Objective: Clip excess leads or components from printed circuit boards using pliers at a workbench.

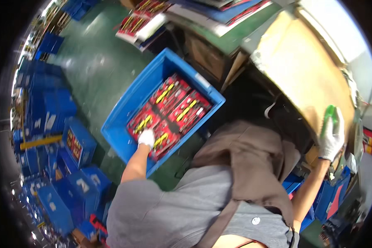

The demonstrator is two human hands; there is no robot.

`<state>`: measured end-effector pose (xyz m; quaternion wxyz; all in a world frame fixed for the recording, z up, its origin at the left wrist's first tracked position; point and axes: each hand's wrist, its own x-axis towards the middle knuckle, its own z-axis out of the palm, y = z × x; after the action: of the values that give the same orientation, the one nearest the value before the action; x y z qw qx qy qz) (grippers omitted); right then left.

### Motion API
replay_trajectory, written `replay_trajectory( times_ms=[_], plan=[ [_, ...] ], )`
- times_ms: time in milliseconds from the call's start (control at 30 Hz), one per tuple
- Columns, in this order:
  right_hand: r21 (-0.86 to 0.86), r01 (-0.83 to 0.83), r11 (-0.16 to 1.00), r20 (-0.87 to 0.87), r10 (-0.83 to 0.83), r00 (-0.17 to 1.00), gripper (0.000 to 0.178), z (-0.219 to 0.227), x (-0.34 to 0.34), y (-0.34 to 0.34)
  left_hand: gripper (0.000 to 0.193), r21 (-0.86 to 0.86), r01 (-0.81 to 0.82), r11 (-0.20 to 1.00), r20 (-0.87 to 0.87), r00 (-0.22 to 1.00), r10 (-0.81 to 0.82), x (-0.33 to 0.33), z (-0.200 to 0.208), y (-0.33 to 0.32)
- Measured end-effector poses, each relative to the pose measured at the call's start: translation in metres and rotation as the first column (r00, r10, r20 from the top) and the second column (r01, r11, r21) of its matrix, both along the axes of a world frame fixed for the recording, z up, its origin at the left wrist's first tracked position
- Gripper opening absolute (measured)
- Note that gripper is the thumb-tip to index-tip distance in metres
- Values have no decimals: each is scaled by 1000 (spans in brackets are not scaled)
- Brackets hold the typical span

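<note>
My left hand [146, 138], in a white glove, reaches down into a large blue plastic bin [126, 97]. It touches or hovers just over red tool trays [163, 134] lying there, filled with yellow and dark tools. Its fingers are too blurred to read as open or closed. Far to the right, my right hand [333, 136], also white-gloved, is raised at the edge of a tan tabletop [295, 62]. It is closed on a small bright green object [329, 117], whose kind I cannot make out.
Stacks of blue crates [53, 103] fill the left side, and one crate [79, 140] holds more red trays. Beyond the bin, a green-topped table [235, 39] carries sheets and panels. More red tool trays [134, 22] lie beside it. Green floor [97, 53] runs between.
</note>
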<state>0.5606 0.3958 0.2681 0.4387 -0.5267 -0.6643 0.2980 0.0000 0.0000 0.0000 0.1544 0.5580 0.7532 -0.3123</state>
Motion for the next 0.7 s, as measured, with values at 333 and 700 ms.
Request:
replay_trajectory(
  times_ms=[333, 700],
  plan=[
    [528, 131, 839, 487, -426, 762, 38, 69, 41, 24, 40, 62, -395, 917, 64, 918, 391, 41, 34, 105],
    [310, 317, 896, 708, -440, 552, 40, 46, 105, 76, 35, 686, -317, 655, 459, 887, -51, 116, 242, 309]
  ],
)
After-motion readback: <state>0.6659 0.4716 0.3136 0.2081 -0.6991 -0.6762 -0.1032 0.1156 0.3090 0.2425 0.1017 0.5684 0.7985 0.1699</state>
